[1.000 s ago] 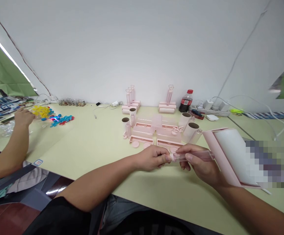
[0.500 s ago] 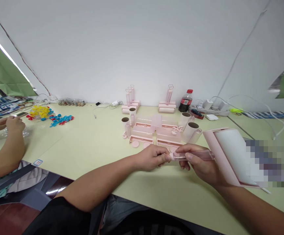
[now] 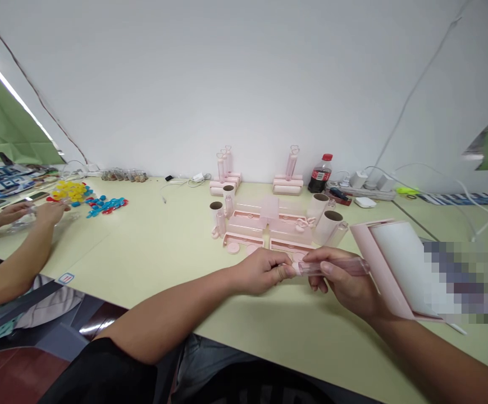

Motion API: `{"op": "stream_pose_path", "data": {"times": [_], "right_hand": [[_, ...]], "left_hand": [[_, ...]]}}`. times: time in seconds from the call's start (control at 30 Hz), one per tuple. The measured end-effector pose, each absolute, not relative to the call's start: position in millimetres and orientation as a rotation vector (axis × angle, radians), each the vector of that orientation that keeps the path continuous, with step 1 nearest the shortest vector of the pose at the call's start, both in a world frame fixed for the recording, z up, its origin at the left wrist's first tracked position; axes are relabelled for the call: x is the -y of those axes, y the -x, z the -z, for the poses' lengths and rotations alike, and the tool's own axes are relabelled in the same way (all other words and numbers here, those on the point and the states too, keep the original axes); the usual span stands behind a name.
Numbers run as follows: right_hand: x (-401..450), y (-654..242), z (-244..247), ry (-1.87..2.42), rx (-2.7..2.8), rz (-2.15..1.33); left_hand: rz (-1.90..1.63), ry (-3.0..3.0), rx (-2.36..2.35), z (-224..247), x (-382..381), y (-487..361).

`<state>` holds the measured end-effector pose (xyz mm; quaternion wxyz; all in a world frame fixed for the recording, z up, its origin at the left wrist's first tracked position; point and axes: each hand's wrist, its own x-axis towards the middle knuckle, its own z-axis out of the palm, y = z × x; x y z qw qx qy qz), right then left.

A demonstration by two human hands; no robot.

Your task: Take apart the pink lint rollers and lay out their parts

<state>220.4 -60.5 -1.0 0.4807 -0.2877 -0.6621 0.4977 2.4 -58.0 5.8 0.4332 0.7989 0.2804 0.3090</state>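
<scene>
My right hand (image 3: 347,280) is wrapped round a clear pink plastic tube (image 3: 355,266), which lies level above the near part of the table. At the tube's left end, my left hand (image 3: 264,272) pinches a small pale end piece (image 3: 297,268); my fingers hide most of it. A pink frame with a white sticky roll (image 3: 406,266) rests right of my right hand. Beyond my hands sit pink trays (image 3: 244,242) with clear covers (image 3: 246,226). Cardboard-cored rolls (image 3: 328,227) stand on both sides of them.
Finished-looking pink rollers with upright handles (image 3: 292,163) stand by the wall. A cola bottle (image 3: 320,174) and a power strip (image 3: 378,192) are behind right. At left, a co-worker's hands (image 3: 50,216) handle clear plastic near yellow pieces (image 3: 70,191) and blue pieces (image 3: 106,206).
My two hands keep nearly the same hold on the tube and its end piece. The co-worker's hands at left have moved slightly right and apart.
</scene>
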Motion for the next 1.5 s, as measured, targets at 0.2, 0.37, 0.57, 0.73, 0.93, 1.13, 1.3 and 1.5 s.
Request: {"op": "stream_pose_path", "data": {"times": [0.2,0.37,0.57,0.73,0.93,1.13,1.3,1.5], "right_hand": [[57.4,-220.9,7.4,0.693,1.569,-1.261],[56.9,-220.5,7.4,0.690,1.573,-1.260],[55.8,-222.2,10.1,0.697,1.589,-1.244],[56.5,-222.3,9.4,0.703,1.594,-1.227],[57.3,-221.8,8.3,0.726,1.579,-1.226],[56.9,-223.0,11.2,0.728,1.579,-1.226],[57.9,-221.3,7.8,0.724,1.581,-1.227],[58.5,-217.0,-1.2,0.631,1.513,-1.191]], "left_hand": [[-0.757,-2.001,-0.662,-5.5,58.3,-2.4],[-0.746,-1.998,-0.679,-5.3,58.0,-2.5],[-0.724,-1.993,-0.704,-6.2,57.9,-2.6],[-0.716,-1.998,-0.719,-6.5,57.9,-3.2],[-0.709,-2.006,-0.732,-5.9,57.8,-3.5],[-0.726,-2.009,-0.710,-6.7,58.0,-3.3],[-0.738,-1.977,-0.689,-6.9,58.5,-3.5],[-0.749,-1.798,-0.669,-5.0,60.5,-8.8]]}}
